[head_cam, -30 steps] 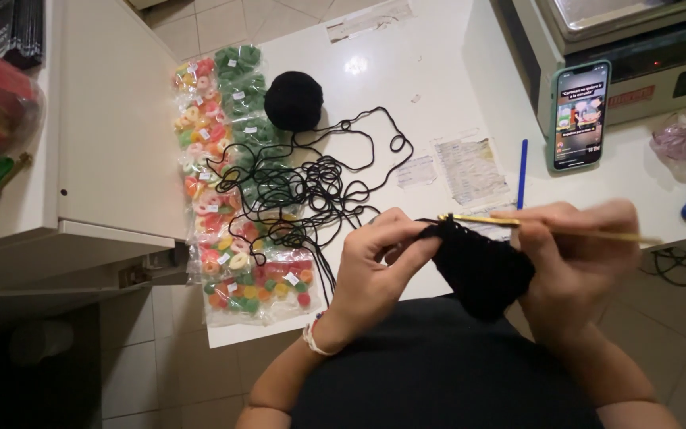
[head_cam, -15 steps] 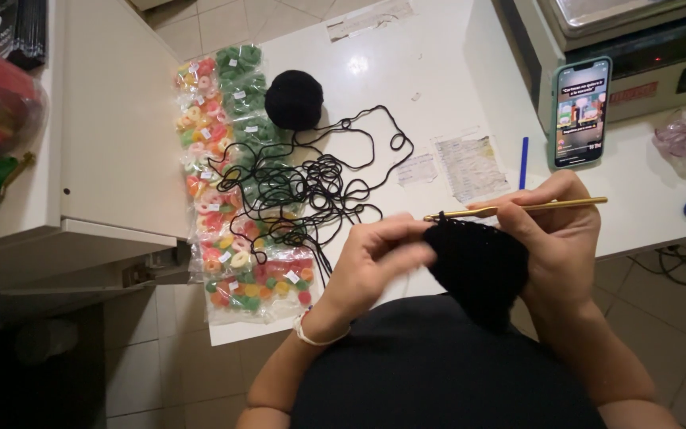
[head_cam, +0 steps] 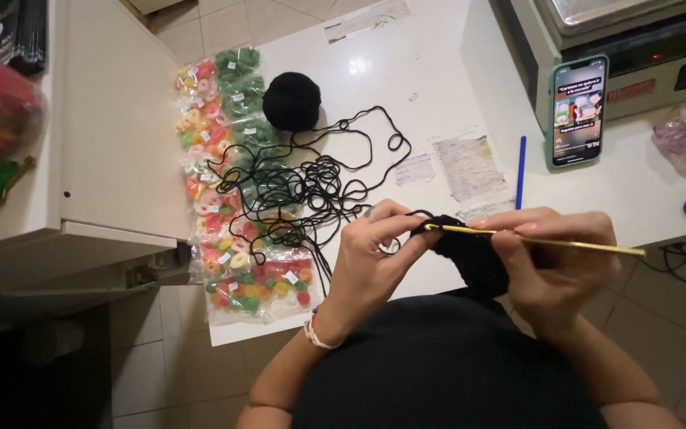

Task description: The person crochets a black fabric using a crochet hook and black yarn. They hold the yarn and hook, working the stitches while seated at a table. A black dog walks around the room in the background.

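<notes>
Right hand (head_cam: 553, 262) grips gold crochet hook (head_cam: 533, 240); left hand (head_cam: 371, 262) pinches black crochet piece (head_cam: 474, 258).

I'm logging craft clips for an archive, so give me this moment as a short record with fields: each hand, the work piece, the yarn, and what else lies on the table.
left hand: pinches the black crocheted piece and yarn strand
right hand: holds the gold crochet hook, tip at the piece
black crocheted piece: between both hands, over the table edge
yarn ball: black, on the white table, loose yarn tangled beside it
other: bags of ring candies, phone propped upright, blue pen, paper slips
</notes>
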